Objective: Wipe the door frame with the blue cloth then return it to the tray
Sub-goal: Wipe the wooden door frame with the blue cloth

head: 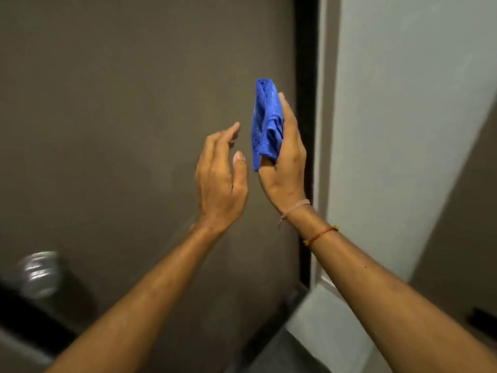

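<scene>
Hands are raised side by side in front of a dull grey-brown door panel (pixel 121 117). The right hand (pixel 286 168) holds a folded, bright blue textured cloth (pixel 266 122) upright, the fabric pressed against its palm with the fingers running up along the cloth's right side and the thumb tucked under the lower folds. The cloth's top end stands above the fingertips, and its lower corner hangs down near the base of the thumb. It is held in the air, just left of the black vertical strip of the door frame (pixel 305 63), and whether it touches the door surface cannot be told.

The left hand (pixel 220 179) is loosely spread and holds nothing; its fingers point up and slightly right, the thumb raised, with a narrow gap between it and the cloth.

Two thin thread bands circle the right forearm: a pale pinkish one (pixel 293 210) at the wrist and an orange-red one (pixel 320 235) a little lower down.

Right of the black strip runs a narrow grey edge, then a pale whitish wall (pixel 403 130) crossed by a diagonal shadow. At lower left sits a blurred shiny metallic round object (pixel 40 273), too smeared to identify.
</scene>
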